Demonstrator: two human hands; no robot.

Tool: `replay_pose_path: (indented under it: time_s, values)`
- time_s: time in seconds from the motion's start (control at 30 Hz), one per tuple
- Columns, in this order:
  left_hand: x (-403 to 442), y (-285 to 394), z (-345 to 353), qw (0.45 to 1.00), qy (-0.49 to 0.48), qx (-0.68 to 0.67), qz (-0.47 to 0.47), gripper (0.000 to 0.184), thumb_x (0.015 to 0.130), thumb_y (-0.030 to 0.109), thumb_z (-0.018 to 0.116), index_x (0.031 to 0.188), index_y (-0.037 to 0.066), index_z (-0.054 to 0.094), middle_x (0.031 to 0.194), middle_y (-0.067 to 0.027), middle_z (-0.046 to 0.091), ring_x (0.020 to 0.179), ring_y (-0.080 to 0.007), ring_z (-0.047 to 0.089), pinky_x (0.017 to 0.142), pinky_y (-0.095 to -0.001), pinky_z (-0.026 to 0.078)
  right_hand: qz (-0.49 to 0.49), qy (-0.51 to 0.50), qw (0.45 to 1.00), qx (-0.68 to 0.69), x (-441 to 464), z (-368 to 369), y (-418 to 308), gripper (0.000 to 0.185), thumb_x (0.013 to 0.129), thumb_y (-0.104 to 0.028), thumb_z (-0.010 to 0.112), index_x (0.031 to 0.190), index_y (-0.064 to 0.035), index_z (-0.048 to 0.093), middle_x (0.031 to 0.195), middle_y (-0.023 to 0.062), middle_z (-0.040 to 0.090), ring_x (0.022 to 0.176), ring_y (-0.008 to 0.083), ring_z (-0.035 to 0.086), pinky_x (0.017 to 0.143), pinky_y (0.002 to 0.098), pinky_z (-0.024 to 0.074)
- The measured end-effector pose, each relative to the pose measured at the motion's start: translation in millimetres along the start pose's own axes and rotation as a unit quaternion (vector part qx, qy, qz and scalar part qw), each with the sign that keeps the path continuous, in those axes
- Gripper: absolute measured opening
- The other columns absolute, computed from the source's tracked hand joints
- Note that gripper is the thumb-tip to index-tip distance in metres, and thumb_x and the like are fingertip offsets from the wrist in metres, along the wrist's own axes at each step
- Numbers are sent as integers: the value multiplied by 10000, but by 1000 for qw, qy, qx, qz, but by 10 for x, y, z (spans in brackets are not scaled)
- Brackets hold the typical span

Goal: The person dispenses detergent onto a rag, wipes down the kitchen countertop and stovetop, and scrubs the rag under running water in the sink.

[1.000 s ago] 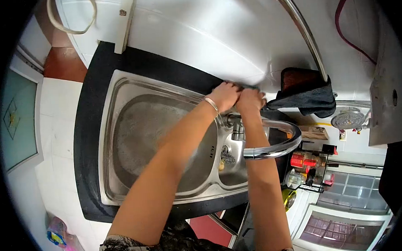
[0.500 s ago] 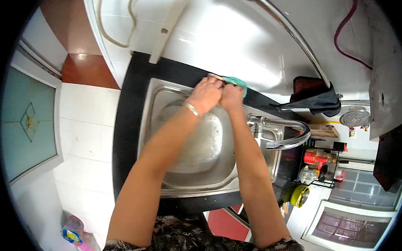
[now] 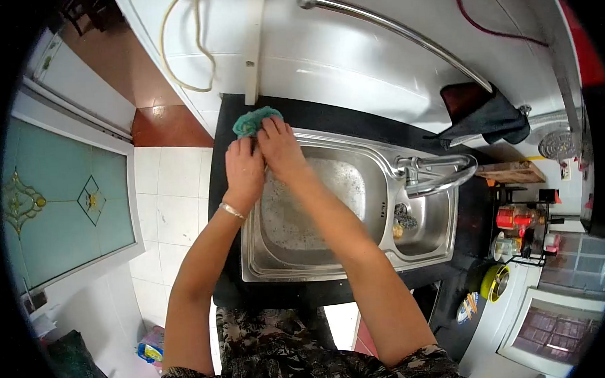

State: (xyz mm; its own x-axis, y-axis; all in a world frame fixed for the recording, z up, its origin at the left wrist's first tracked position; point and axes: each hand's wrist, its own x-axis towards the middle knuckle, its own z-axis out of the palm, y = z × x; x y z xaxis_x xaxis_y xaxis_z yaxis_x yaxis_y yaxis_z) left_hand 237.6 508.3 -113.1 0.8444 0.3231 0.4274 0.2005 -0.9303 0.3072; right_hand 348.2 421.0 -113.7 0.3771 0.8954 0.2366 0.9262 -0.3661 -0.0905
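Observation:
A bunched teal-green cloth (image 3: pixel 255 120) lies on the black countertop (image 3: pixel 340 121) at the back left corner of the sink. My right hand (image 3: pixel 280 147) presses down on its right side with bent fingers. Close beside it, my left hand (image 3: pixel 246 169), with a bracelet at the wrist, has its curled fingertips at the cloth's near edge. Below and right of my hands is the steel sink (image 3: pixel 287 219), its large basin wet with drops. Parts of the cloth are hidden under my fingers.
A chrome faucet (image 3: pixel 441 163) stands between the large basin and a small one holding dark scrubbers (image 3: pixel 405 219). A dark cloth (image 3: pixel 486 119) hangs from a metal rail (image 3: pixel 404 35) on the wall. A rack of jars (image 3: pixel 517 221) and a yellow-green bowl (image 3: pixel 495 283) are at right.
Both hands have moved left along the back counter with the cloth, from behind the sink to its left corner. The view has shifted too, showing the small basin more fully.

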Motion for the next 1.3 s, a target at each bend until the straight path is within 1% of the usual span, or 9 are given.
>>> replay_pose_path:
  time_s: [0.23, 0.27, 0.33, 0.63, 0.7, 0.87, 1.0, 1.13, 1.3]
  values:
    - [305, 1384, 837, 922, -126, -356, -79, 232, 901, 175, 558, 1063, 18, 612, 1142, -168, 595, 1030, -402, 549, 854, -519, 440, 157, -126, 968, -147, -1074, -429, 1179, 213, 784, -96, 641, 987, -38, 674, 1097, 176, 623, 1155, 353, 569, 1002, 473, 452]
    - [330, 1547, 895, 922, -128, -362, -38, 153, 869, 137, 599, 959, 31, 663, 1193, -139, 593, 1121, -353, 533, 866, -501, 449, 97, 107, 972, -184, -1301, -404, 1313, 148, 780, -109, 642, 904, -46, 691, 999, 163, 624, 1043, 334, 592, 901, 460, 485]
    - [318, 1950, 1212, 989, -28, -75, 125, 203, 837, 115, 620, 1012, 38, 691, 1206, -116, 596, 1153, -348, 524, 928, -490, 457, 198, 66, 968, -140, -1562, -434, 1505, 205, 781, -156, 659, 950, -42, 677, 997, 172, 616, 1029, 345, 609, 836, 466, 523]
    - [164, 1933, 1112, 940, -265, -188, 101, 273, 811, 51, 651, 1065, -18, 723, 1291, -160, 594, 1209, -359, 548, 1041, -425, 473, 248, 10, 968, -41, -2045, -558, 1212, 257, 791, -84, 691, 1018, -4, 600, 1096, 207, 600, 1059, 425, 588, 902, 490, 502]
    - [59, 1699, 1240, 955, -157, -209, 142, 228, 799, 67, 676, 1015, 9, 722, 1162, -164, 624, 1131, -350, 580, 1005, -447, 482, 402, -52, 910, 88, -2023, -655, 911, 272, 781, -57, 700, 1030, -3, 606, 1088, 239, 608, 1004, 463, 593, 898, 487, 504]
    - [900, 1669, 350, 950, -38, -247, 186, 233, 794, 43, 649, 1022, 66, 691, 1045, -141, 597, 1069, -343, 575, 947, -455, 489, 475, 329, 655, 487, -1550, -511, 1407, 189, 888, -77, 678, 1045, 6, 613, 988, 118, 624, 893, 218, 626, 726, 365, 538]
    - [1873, 1975, -268, 915, 165, -123, 348, 303, 831, 135, 624, 1119, 57, 674, 1211, -104, 598, 1151, -291, 558, 998, -421, 473, 269, 548, 781, 128, -748, -1662, 1366, 282, 926, -66, 627, 1179, 54, 593, 1283, 222, 575, 1105, 332, 595, 925, 431, 494]
    - [2261, 1854, 11, 876, 227, 100, 413, 479, 879, 232, 592, 1327, 64, 610, 1456, -45, 528, 1328, -239, 478, 1158, -431, 346, 147, 440, 884, -51, -527, -1425, 1840, 602, 900, -9, 612, 1451, 90, 390, 1502, 360, 350, 1393, 547, 344, 1167, 593, 296]
    - [1937, 1486, 608, 876, 42, 178, 446, 601, 930, 242, 585, 1499, 91, 465, 1583, -24, 398, 1450, -211, 347, 1209, -434, 258, 244, 427, 870, -18, -651, -431, 1680, 517, 986, -57, 507, 1456, 105, 365, 1491, 386, 341, 1419, 561, 293, 1167, 600, 307]
